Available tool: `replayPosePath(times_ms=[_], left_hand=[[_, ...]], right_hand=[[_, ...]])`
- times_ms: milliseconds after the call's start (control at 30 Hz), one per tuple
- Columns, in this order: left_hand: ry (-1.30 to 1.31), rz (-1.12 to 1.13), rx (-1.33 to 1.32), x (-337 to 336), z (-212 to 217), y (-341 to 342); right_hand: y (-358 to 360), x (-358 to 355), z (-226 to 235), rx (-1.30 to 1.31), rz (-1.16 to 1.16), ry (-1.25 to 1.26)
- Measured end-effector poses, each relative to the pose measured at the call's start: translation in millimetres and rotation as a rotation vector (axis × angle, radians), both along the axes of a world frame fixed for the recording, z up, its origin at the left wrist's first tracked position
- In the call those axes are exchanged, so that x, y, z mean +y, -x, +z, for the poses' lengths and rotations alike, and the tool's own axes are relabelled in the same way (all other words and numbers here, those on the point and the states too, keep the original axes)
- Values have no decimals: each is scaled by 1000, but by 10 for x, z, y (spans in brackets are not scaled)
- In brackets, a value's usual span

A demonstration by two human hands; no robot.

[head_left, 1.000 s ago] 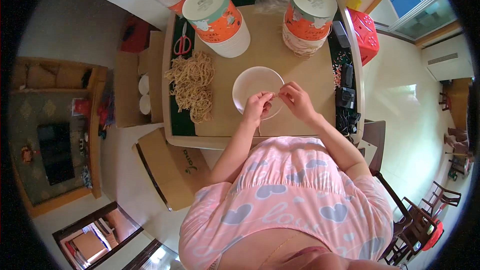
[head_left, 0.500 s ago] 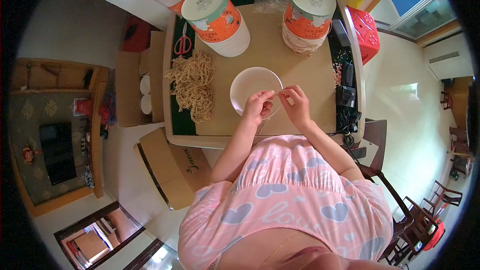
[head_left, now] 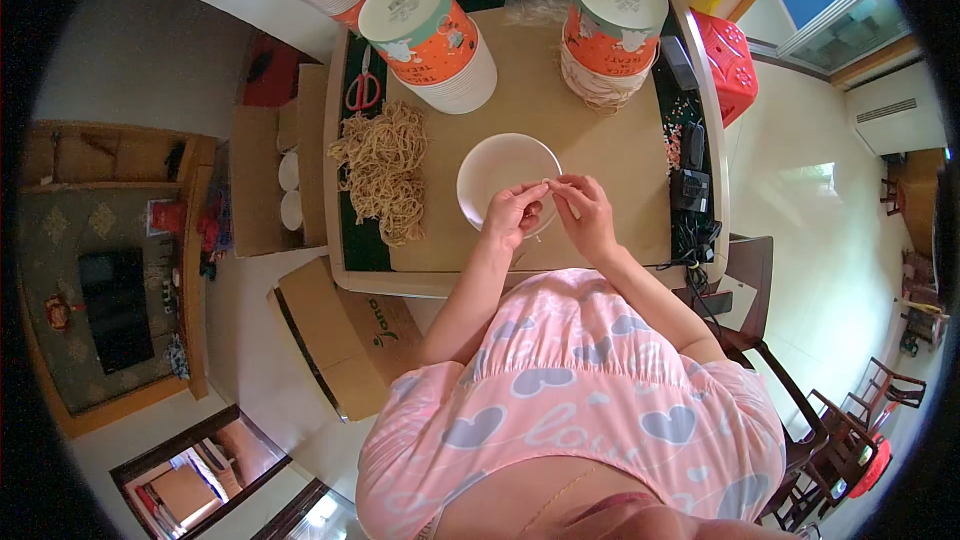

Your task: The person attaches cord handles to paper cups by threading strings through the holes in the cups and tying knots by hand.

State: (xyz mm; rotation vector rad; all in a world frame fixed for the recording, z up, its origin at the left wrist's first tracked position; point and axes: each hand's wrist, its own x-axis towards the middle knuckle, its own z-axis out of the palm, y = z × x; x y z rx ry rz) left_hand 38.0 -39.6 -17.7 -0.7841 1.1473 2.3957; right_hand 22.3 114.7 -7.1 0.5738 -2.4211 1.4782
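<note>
A white paper bucket (head_left: 481, 172) stands with its open mouth up at the near middle of the table. My left hand (head_left: 513, 215) is closed in a pinch over its near right rim. My right hand (head_left: 586, 214) pinches right beside it, the fingertips meeting. Between them they hold a thin piece of twine, mostly hidden by the fingers; a short pale end shows below, by the bucket's side. To the left lies a tangled heap of tan twine (head_left: 385, 172), with red-handled scissors (head_left: 364, 88) behind it.
Two upside-down stacks of orange-and-white buckets, the left stack (head_left: 432, 48) and the right stack (head_left: 612, 25), stand at the back. Black adapters (head_left: 690, 192) and cables line the right edge. An open carton (head_left: 268, 170) with white buckets stands left; a red stool (head_left: 725, 70) stands right.
Both hands stay by the bucket rim. My right fingers have tipped slightly left and closer to the left fingertips, still pinching. The whole view has shifted a little.
</note>
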Motion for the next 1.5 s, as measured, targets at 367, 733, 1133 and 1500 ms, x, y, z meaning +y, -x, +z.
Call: replayPosePath(times_ms=[367, 733, 1133, 1500], left_hand=[[300, -59, 131, 9, 78, -29], [515, -43, 168, 59, 172, -30], [527, 4, 194, -63, 254, -72], [490, 1, 157, -70, 309, -84]], right_hand=[[194, 44, -35, -408, 156, 168], [187, -10, 4, -383, 122, 148], [158, -47, 165, -442, 245, 76], [177, -64, 145, -337, 280, 56]])
